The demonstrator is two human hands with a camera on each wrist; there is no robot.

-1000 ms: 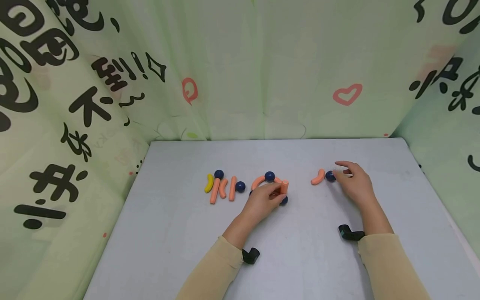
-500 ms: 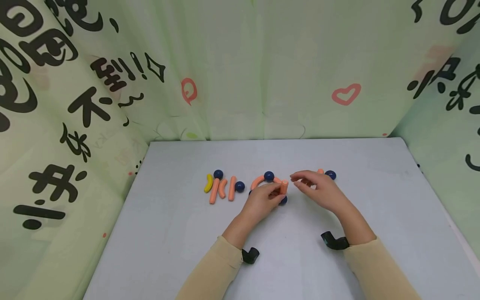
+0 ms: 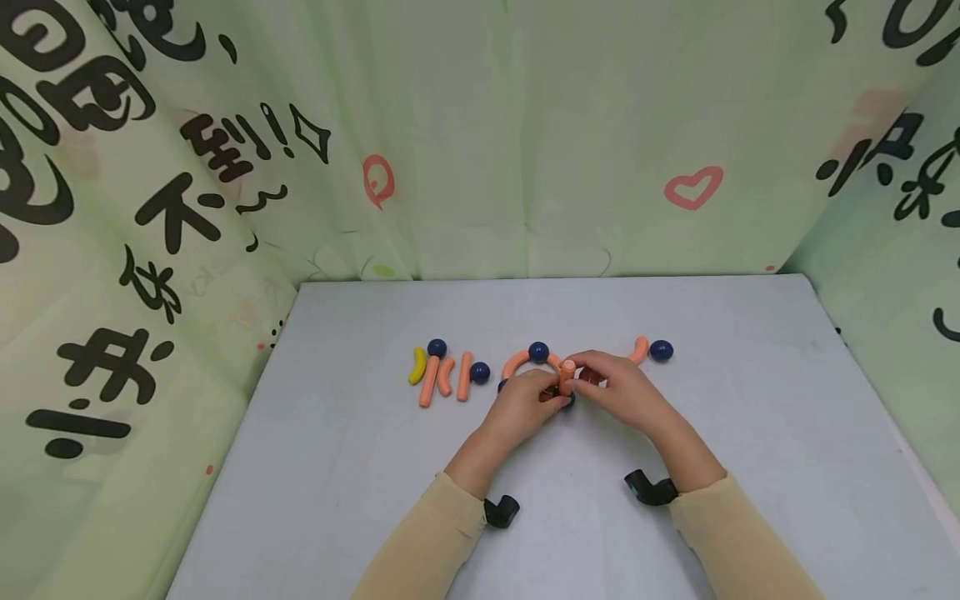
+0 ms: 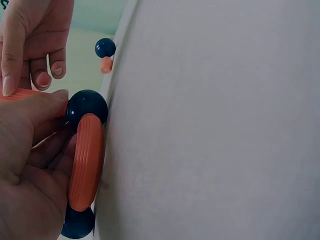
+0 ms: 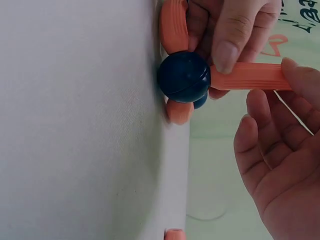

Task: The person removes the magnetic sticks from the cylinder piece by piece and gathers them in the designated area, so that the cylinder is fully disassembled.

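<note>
A ring of curved orange rods (image 4: 88,165) and dark blue balls (image 3: 538,352) lies at the middle of the table. From one ball (image 5: 184,77) of this ring, a straight orange rod (image 5: 250,76) stands upright. My left hand (image 3: 528,402) pinches that rod low down, right by the ball. Higher up, my right hand (image 3: 618,390) has thumb and fingers on the same rod near its top end. The right wrist view shows both thumbs on the rod, with ridges along its side. Both hands partly hide the ring in the head view.
Left of the ring lie a small yellow curved piece (image 3: 417,366), straight orange rods (image 3: 464,377), a short curved one (image 3: 446,377) and blue balls (image 3: 480,372). To the right are a curved orange rod (image 3: 639,350) and a loose ball (image 3: 662,351). Printed curtains surround the table (image 3: 360,467).
My right hand has left the loose ball on the right and come left to the upright rod, which it now pinches. My left hand has stayed on the rod, now tilted slightly differently.
</note>
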